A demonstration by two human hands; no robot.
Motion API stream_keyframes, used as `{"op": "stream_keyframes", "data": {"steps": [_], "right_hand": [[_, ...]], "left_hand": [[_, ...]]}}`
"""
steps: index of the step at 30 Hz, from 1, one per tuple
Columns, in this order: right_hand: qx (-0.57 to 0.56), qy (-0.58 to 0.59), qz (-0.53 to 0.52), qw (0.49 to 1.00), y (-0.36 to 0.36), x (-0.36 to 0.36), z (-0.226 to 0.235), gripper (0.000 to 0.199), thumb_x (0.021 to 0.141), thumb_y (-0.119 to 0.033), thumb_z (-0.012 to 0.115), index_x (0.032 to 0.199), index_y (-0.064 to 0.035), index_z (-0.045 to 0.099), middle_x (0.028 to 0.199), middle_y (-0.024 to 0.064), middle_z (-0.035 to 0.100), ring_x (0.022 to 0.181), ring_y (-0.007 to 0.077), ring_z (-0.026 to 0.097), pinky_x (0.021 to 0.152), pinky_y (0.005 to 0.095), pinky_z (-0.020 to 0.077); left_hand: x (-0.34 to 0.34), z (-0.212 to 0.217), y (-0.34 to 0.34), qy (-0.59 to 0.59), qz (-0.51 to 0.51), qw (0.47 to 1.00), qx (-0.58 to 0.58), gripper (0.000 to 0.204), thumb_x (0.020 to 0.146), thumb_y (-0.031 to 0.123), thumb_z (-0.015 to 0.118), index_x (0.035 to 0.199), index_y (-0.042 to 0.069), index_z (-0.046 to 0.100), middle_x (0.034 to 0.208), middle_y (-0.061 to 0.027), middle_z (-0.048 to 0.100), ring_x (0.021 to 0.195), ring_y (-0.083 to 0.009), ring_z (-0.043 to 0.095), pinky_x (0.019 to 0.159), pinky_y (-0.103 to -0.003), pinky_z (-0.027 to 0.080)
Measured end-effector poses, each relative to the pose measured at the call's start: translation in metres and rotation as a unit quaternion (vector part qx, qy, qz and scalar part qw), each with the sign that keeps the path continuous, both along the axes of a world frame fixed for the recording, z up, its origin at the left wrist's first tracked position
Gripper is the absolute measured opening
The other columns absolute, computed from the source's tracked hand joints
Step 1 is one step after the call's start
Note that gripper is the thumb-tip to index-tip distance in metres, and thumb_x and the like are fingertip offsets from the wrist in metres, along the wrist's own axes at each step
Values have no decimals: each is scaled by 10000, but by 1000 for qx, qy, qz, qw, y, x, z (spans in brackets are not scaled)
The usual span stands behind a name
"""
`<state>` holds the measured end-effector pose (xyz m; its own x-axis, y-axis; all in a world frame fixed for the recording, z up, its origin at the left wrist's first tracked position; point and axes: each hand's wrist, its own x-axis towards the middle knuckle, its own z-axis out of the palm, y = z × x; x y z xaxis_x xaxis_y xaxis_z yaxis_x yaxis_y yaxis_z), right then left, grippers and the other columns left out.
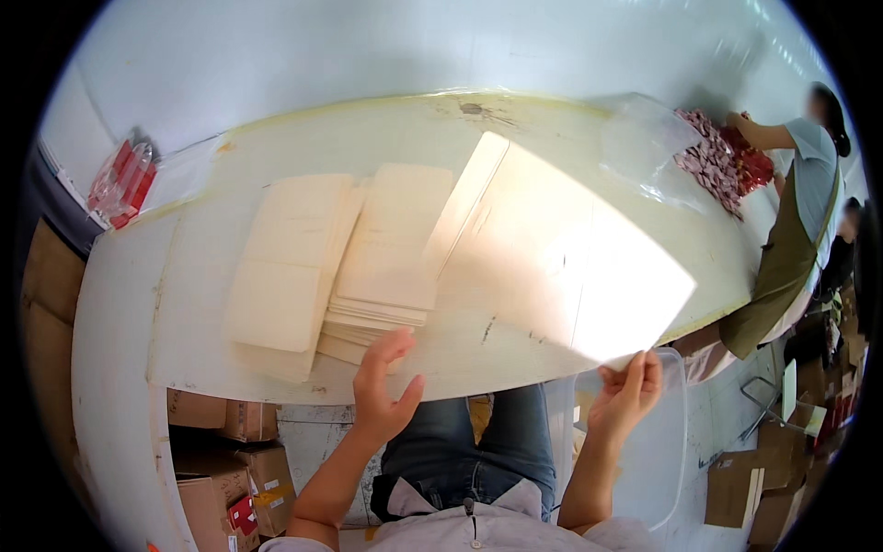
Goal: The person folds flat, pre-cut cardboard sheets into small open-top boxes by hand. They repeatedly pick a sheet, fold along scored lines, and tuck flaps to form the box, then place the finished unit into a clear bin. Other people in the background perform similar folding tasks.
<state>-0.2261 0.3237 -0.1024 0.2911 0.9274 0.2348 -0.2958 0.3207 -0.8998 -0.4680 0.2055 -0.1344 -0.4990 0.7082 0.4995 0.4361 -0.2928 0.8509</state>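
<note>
With our right hand (628, 391) we pinch the near corner of the large flat cream sheet (552, 239), its long axis slanting forward-left over the pale table (198, 304), our spread, empty left hand (380, 402) beside stacked rectangular cream cards (391, 244).

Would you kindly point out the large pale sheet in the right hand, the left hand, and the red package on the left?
Large pale sheet (555, 248): head view, middle of its broad face.
Left hand (378, 396): head view, middle of the hand.
Red package (125, 187): head view, middle of its visible side.
</note>
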Motion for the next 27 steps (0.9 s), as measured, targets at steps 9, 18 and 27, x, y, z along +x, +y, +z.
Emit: {"op": "stream_keyframes", "data": {"steps": [9,18,27], "right_hand": [[-96,-269,95,954,-20,26,-20,185,922,-112,526,1052,17,556,887,105,623,813,168,614,678,291,512],[296,-644,246,661,-6,-31,8,660,623,-341,775,1165,-56,528,1338,129,418,1299,361,334,1010,573,214],[324,-636,363,599,31,-58,-10,819,392,-420,832,1025,-21,499,1041,118,473,1031,288,461,889,454,324]], "left_hand": [[-6,23,-10,-288,-129,947,-53,594,852,52,599,1351,2,283,1116,-109,586,999,-120,558,833,-261,455],[1,7,-13,-342,-63,935,-63,549,872,15,567,1346,36,292,1047,-86,620,972,-105,561,845,-254,445],[-7,-4,-23,-322,-99,930,-147,583,863,-2,573,1356,33,263,1091,-101,599,1012,-124,547,887,-274,423]]}}
